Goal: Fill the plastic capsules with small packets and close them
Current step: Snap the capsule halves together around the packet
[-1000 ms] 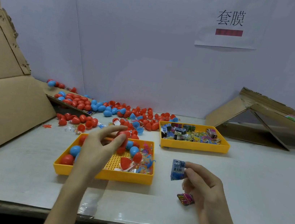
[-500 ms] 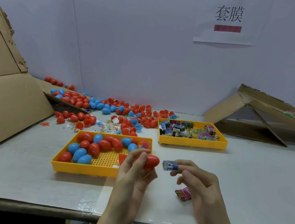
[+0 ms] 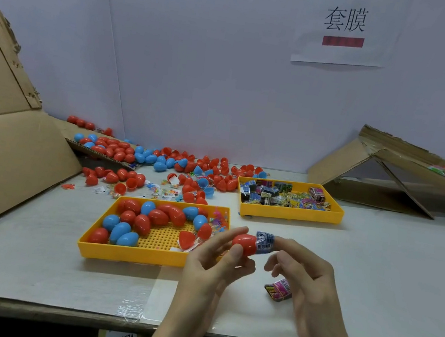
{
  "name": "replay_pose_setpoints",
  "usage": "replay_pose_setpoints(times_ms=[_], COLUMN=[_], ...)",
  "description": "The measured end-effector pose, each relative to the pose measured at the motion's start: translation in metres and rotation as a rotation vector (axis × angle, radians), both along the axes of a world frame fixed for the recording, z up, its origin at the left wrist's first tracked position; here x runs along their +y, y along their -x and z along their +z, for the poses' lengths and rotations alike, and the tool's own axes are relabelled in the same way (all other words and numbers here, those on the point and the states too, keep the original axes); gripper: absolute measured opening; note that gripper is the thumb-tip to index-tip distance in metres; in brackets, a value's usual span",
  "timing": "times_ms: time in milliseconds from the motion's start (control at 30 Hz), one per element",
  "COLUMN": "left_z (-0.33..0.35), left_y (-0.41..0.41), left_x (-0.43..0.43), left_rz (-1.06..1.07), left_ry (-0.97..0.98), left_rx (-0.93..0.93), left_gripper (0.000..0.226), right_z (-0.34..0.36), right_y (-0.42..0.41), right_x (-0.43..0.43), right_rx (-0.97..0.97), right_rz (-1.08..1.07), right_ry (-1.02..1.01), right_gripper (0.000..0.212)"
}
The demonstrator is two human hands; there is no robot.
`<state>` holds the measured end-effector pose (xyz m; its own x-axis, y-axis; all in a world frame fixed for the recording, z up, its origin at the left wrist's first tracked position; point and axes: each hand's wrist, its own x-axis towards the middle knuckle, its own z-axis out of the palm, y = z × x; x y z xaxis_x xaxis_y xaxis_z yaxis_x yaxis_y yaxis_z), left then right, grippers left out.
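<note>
My left hand grips a red capsule between thumb and fingers, just right of the near yellow tray. My right hand pinches a small blue printed packet whose end sits against the capsule's right end. Whether the capsule is a half or whole is unclear. A pink packet lies on the table under my right hand. The near tray holds several red and blue capsules. A second yellow tray farther back holds many small packets.
Loose red and blue capsules and capsule halves litter the table behind the trays. Cardboard panels stand at the left, and a cardboard ramp carrying more capsules rises at the back right. A white wall with a paper sign closes the back.
My left hand lifted a red capsule from the near tray and carried it right. My right hand brought the blue packet up to meet it; the two now touch.
</note>
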<state>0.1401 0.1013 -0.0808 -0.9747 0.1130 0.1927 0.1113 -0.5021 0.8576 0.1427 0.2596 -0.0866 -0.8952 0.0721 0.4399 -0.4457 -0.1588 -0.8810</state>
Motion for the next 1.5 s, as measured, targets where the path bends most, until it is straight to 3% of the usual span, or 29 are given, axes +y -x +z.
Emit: replay_pose_setpoints(times_ms=[267,567,833,1233,1500], left_z=[-0.003,-0.006,-0.007,-0.008,-0.009], left_y=[0.004,0.005,0.005,0.003,0.003], left_x=[0.005,0.005,0.006,0.005,0.004], left_rz=[0.099,0.134,0.182,0.182,0.174], left_ry=[0.104,0.194,0.212,0.301,0.325], left_rx=[0.044,0.058,0.083,0.142,0.150], left_gripper=[0.037,0.037,0.031,0.028,0.030], right_z=[0.002,0.001,0.002,-0.001,-0.001], right_y=[-0.002,-0.002,-0.002,0.002,0.002], right_x=[-0.003,-0.003,-0.003,0.002,0.003], right_rx=[0.029,0.055,0.052,-0.095,-0.142], right_rz=[-0.065,-0.169,-0.136,-0.014,0.027], right_ry=[-0.074,-0.073,-0.093,0.009,0.021], right_gripper=[0.011,0.014,0.006,0.027,0.029])
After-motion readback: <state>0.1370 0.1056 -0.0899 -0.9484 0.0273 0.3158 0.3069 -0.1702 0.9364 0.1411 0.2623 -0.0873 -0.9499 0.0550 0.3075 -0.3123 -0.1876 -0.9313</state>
